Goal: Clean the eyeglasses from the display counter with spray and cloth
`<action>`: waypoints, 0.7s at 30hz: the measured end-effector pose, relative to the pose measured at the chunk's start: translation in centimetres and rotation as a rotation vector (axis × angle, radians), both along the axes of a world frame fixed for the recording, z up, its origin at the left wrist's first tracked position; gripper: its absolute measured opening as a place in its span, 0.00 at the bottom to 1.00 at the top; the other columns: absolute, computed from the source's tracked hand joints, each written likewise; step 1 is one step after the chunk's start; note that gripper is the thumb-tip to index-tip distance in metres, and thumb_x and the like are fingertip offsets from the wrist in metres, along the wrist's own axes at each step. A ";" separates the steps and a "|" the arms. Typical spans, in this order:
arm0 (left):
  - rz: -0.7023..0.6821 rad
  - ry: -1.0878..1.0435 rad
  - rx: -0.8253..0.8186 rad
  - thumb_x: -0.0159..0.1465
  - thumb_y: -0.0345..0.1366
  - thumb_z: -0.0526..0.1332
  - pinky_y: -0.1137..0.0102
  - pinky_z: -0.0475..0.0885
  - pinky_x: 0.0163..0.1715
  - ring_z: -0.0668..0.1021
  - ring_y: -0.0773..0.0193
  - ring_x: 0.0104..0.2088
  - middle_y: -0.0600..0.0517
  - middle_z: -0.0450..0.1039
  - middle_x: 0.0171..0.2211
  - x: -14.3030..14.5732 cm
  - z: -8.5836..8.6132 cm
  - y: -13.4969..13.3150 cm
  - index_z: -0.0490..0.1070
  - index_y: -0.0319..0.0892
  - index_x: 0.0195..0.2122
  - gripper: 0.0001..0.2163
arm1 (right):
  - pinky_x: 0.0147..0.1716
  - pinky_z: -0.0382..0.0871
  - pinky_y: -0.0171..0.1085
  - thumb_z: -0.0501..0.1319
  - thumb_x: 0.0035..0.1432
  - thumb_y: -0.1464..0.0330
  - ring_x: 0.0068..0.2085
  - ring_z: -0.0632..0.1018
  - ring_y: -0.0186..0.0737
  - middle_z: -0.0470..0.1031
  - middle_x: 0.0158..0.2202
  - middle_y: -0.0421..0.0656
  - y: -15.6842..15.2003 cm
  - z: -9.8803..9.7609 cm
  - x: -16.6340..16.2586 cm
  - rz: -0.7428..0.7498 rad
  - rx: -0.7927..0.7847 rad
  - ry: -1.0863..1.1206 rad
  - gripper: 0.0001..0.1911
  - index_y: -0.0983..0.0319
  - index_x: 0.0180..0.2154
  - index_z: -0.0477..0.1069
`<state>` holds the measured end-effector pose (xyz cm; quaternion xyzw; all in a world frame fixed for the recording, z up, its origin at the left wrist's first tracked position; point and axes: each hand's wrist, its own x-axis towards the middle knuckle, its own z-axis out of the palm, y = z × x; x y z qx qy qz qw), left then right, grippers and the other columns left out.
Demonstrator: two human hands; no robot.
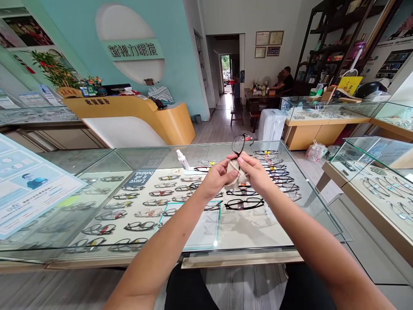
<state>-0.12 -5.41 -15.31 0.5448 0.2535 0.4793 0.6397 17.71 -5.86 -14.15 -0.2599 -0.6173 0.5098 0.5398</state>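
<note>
Above the glass display case, my two hands meet around a pair of dark-framed eyeglasses and a beige cloth. My left hand is closed on the cloth, which wraps the lower part of the glasses. The fingers of my right hand pinch the frame beside the cloth. One lens stands upright above my fingers, with a red tag near it; the other lens is hidden. A white spray bottle stands on the glass to the left of my hands.
Rows of eyeglasses fill the case, with a black pair just below my hands. A printed board juts in at left. Another showcase borders the right. Behind are a yellow counter and a seated person.
</note>
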 end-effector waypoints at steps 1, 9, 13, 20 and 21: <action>0.018 0.014 0.012 0.55 0.52 0.85 0.74 0.67 0.30 0.74 0.70 0.27 0.57 0.76 0.31 0.1 -0.1 0.0 0.78 0.42 0.55 0.33 | 0.47 0.73 0.42 0.67 0.65 0.39 0.45 0.75 0.43 0.77 0.50 0.45 -0.1 0.1 0.0 0.001 0.008 -0.012 0.28 0.56 0.38 0.86; 0.224 0.084 0.178 0.64 0.65 0.72 0.71 0.72 0.34 0.75 0.65 0.30 0.54 0.76 0.30 0.8 -0.3 -0.3 0.79 0.42 0.45 0.28 | 0.70 0.64 0.53 0.67 0.67 0.40 0.63 0.76 0.55 0.86 0.51 0.48 -0.5 0.7 -0.6 0.002 0.156 -0.034 0.26 0.53 0.38 0.90; 0.193 0.151 0.200 0.65 0.67 0.70 0.72 0.62 0.26 0.65 0.69 0.24 0.57 0.65 0.24 0.5 -0.1 -0.2 0.75 0.41 0.34 0.30 | 0.67 0.66 0.52 0.69 0.65 0.40 0.56 0.78 0.53 0.85 0.47 0.46 -0.3 0.7 -0.1 -0.047 0.059 -0.018 0.26 0.53 0.39 0.90; 0.074 0.158 0.206 0.62 0.60 0.77 0.72 0.69 0.33 0.74 0.65 0.32 0.52 0.77 0.36 0.6 0.7 -0.9 0.77 0.40 0.53 0.31 | 0.50 0.72 0.44 0.70 0.62 0.40 0.47 0.78 0.47 0.82 0.43 0.45 -0.3 0.1 -0.4 -0.001 -0.127 0.083 0.28 0.55 0.47 0.89; 0.131 0.156 0.227 0.63 0.61 0.76 0.72 0.69 0.33 0.74 0.66 0.32 0.52 0.77 0.35 0.8 0.6 -0.9 0.77 0.40 0.53 0.31 | 0.50 0.73 0.44 0.70 0.62 0.39 0.48 0.78 0.48 0.83 0.44 0.45 -0.5 -0.1 -0.8 0.001 -0.135 0.085 0.29 0.55 0.48 0.89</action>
